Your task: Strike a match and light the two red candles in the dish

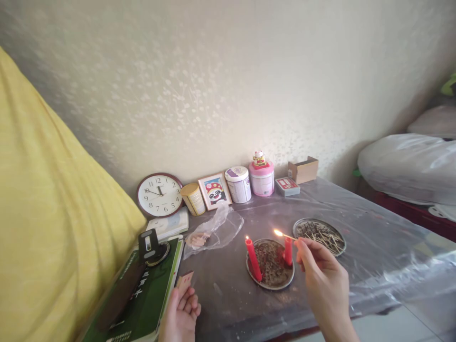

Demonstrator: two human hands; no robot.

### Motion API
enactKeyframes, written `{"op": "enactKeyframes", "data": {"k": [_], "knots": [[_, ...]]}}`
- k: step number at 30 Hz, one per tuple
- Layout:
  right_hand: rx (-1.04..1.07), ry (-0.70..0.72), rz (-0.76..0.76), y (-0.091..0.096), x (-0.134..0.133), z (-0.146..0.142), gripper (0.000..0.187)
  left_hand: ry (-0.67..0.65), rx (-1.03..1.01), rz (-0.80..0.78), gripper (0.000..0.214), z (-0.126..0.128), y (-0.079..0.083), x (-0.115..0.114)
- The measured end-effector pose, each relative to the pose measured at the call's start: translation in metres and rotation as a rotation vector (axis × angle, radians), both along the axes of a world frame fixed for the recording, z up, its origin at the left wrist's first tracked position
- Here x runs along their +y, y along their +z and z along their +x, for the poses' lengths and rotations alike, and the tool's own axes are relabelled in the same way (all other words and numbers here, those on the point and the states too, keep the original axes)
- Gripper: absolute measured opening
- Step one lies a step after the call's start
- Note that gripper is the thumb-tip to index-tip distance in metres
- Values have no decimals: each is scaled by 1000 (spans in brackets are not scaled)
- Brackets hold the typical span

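Observation:
A burning match [289,237] is pinched in my right hand [324,278], its flame pointing left. That flame hovers just above and left of the shorter red candle [288,254]; whether this candle's own wick burns I cannot tell. The taller red candle [253,260] is lit and leans slightly. Both stand on a round metal dish [272,273] with a dark, speckled surface. My left hand [183,311], low in the view, has its fingers curled around a small matchbox [184,283]. Behind my right hand lies another round dish [345,248] of loose matchsticks [322,236].
Along the wall stand a clock [160,194], a yellow tub [193,198], a panda picture [215,191], two canisters [238,185] and a cardboard box [302,170]. A plastic bag [217,228] lies left of the candles, near green books [153,289]. Plastic sheeting covers the table [374,228].

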State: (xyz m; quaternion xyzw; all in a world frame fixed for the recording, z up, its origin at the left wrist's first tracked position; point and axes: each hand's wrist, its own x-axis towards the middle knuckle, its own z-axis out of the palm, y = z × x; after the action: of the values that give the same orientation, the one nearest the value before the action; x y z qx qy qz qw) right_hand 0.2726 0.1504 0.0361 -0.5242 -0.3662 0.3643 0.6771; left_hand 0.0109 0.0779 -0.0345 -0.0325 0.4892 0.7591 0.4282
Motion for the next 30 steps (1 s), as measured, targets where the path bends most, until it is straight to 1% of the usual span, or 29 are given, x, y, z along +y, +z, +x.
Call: {"op": "enactKeyframes", "data": {"k": [4, 8, 13, 16, 26, 30], "knots": [[-108, -50, -51, -3, 1, 17, 27, -25, 12, 8, 22, 0, -2, -2], [-132, -37, -70, -11, 2, 26, 29, -46, 27, 2, 22, -2, -5, -1], [-114, 13, -70, -15, 5, 24, 28, -75, 87, -27, 25, -7, -11, 1], [-117, 15, -71, -15, 6, 22, 28, -69, 72, -32, 25, -8, -12, 1], [-129, -21, -103, -15, 9, 23, 30, -18, -17, -34, 22, -3, -4, 3], [-130, -7, -90, -15, 7, 23, 31, -22, -17, -39, 21, -2, -3, 3]]}}
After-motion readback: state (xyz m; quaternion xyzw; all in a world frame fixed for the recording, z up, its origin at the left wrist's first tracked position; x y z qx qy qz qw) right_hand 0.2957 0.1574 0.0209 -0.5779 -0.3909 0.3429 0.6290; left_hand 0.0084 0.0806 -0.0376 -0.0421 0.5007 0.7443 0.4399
